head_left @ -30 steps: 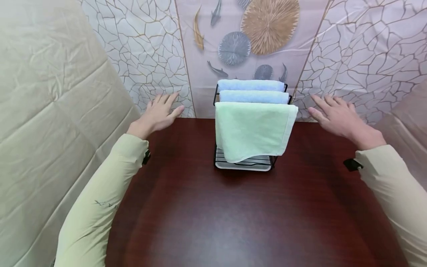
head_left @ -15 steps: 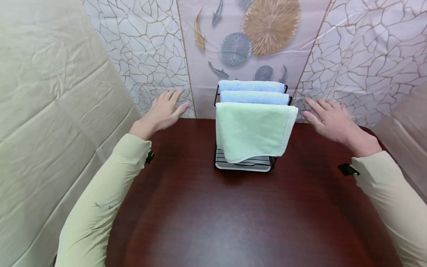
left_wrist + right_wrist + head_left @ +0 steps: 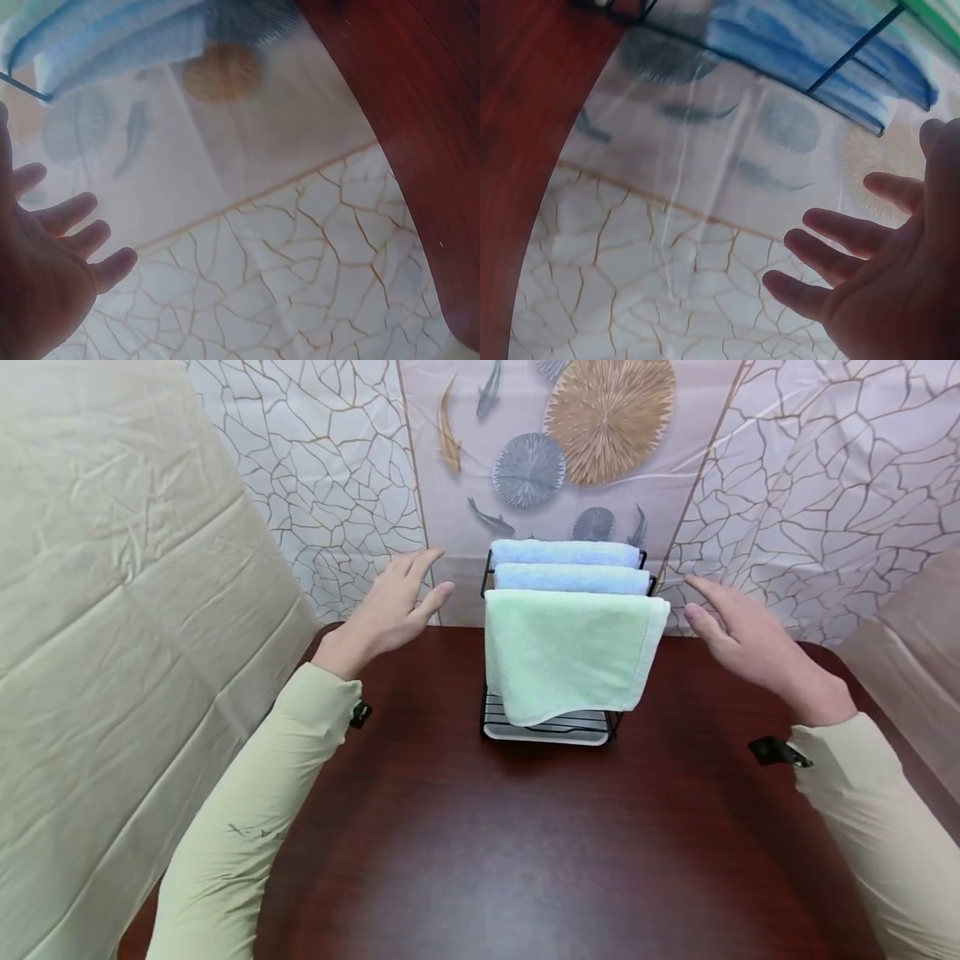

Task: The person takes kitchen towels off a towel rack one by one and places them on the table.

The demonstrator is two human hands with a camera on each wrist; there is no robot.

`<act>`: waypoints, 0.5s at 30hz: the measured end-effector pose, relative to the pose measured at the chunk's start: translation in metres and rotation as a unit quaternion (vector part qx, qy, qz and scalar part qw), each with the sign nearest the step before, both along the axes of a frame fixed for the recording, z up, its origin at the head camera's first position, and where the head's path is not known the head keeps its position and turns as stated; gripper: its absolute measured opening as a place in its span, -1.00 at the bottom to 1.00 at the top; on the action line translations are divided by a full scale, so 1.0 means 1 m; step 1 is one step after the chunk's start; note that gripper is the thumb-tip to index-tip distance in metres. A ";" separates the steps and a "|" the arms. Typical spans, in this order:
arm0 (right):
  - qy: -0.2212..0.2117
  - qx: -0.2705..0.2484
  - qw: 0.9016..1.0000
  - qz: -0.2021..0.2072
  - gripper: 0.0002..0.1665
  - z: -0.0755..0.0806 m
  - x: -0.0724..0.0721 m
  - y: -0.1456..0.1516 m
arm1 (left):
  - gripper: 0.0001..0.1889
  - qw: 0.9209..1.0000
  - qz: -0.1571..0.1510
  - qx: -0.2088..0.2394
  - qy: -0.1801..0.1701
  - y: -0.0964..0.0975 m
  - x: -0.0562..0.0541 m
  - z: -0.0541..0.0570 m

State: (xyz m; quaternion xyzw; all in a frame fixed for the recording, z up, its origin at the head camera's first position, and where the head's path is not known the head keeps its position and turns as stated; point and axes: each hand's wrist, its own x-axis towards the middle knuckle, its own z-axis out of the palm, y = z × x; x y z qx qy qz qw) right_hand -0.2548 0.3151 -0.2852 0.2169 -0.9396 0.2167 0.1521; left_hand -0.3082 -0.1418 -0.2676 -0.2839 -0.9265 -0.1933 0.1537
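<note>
A black wire rack stands at the back middle of the table, with a pale green towel draped over its front. Behind that towel hang two light blue towels, one behind the other. My left hand is in the air to the left of the rack, fingers extended and holding nothing. On the other side my right hand hovers, fingers also extended, apart from the towels. Both wrist views show spread fingers with the blue towels beyond them.
Under the rack's wires lies a white tray. The dark red table reaches back to a patterned curtain. Pale padded fabric walls the left side, and similar fabric is on the right.
My left hand has moved right and slightly up, closer to the rack. The right hand has shifted a little left and turned slightly. Rack and towels stay put.
</note>
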 end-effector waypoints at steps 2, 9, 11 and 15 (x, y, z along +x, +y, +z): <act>0.010 -0.027 1.000 0.004 -0.39 -0.001 0.004 -0.004 | -0.36 1.000 -0.005 0.013 0.006 0.006 0.002 0.001; 0.088 -0.146 0.985 -0.017 -0.53 -0.009 0.017 -0.020 | -0.42 0.997 -0.049 0.048 0.045 0.026 0.010 0.007; 0.115 -0.185 0.976 -0.007 -0.56 -0.012 0.018 -0.025 | -0.43 0.996 -0.057 0.057 0.046 0.029 0.013 0.007; 0.128 -0.239 0.962 0.023 -0.60 -0.017 0.021 -0.034 | -0.46 0.993 -0.062 0.076 0.058 0.033 0.017 0.005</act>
